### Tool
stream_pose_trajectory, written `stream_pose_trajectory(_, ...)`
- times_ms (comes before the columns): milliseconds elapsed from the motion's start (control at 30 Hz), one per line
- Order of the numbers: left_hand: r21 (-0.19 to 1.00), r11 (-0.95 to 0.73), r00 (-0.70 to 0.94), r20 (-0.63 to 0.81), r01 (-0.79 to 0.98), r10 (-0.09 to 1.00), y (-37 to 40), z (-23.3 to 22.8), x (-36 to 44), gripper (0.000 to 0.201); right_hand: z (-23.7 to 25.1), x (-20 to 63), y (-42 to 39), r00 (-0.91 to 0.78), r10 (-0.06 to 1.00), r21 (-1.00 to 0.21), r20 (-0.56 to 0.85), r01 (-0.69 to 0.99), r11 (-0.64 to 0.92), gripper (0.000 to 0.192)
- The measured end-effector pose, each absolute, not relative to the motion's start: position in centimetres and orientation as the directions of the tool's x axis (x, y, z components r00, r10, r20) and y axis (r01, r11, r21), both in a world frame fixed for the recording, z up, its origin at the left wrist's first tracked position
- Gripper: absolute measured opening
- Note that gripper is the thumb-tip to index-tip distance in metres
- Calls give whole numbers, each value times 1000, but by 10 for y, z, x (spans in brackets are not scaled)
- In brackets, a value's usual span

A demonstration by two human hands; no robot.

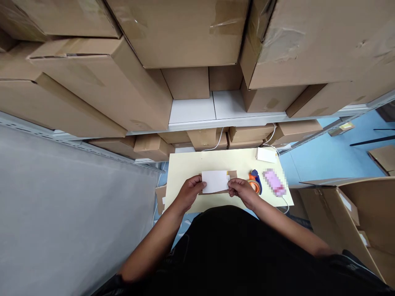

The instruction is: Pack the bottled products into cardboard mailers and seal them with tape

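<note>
So the work surface is a small pale yellow table (191,164) pushed up against metal shelving (216,121) that's stacked with big cardboard boxes (101,82), above and below the shelf board. The floor is light blue, there's a grey wall on the left, and an open carton (367,213) stands on the right just past the table's corner.

Both hands are over the near half of the table. The left hand (189,192) pinches the left edge of a white card (215,181), and the right hand (243,192) pinches its right edge, fingers pressed on it. A flat brown cardboard piece (232,176) lies right under the card.

Just right of the right hand sits an orange and blue tape dispenser (254,182), then a pink blurred object with a white cable. A small white box (266,155) sits by the far right corner. The table's far left part is bare, so that's where there's room.
</note>
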State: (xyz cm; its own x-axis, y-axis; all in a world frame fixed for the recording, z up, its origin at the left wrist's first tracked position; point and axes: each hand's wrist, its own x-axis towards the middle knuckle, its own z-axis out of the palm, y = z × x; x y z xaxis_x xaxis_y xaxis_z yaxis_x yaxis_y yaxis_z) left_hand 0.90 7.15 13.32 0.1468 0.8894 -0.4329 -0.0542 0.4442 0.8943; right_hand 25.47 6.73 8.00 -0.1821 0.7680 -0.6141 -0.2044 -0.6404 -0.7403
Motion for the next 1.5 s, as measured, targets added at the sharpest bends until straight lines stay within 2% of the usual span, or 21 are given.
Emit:
stream_pose_trajectory(167,896,443,159,-437,-4,885,73,131,6,30,85,251,71,-166,773,-750,-612,-187,-634,37)
stream_pose_trajectory(300,901,369,112,-401,230,909,76,127,1,30,85,258,71,-83,826,-816,-557,-134,-563,33)
stream_pose_trajectory(433,787,306,65,-400,536,914,80,111,2,29,79,267,67,-29,855,-855,-518,-9,-519,32)
stream_pose_trajectory(600,650,263,73,-442,713,894,85,78,13,29,61,273,63,44,839,-809,-543,240,-536,30)
stream_pose_trajectory(733,497,184,104,-497,848,862,87,61,22,30,46,273,65,36,872,-751,-488,492,-441,28)
stream_pose_trajectory(900,391,134,94,-512,911,854,89,55,29,34,41,268,71,36,883,-635,-469,680,-365,22)
stream_pose_trajectory(1167,299,94,69,-492,950,868,93,51,38,38,46,259,82,40,861,-431,-507,853,-293,24)
stream_pose_trajectory(1333,259,59,79,-492,964,867,92,51,40,39,47,256,85,28,854,-321,-520,920,-226,27)
stream_pose_trajectory(1500,274,36,99,-466,961,879,87,47,29,41,45,257,84,25,853,-300,-522,930,-211,26)
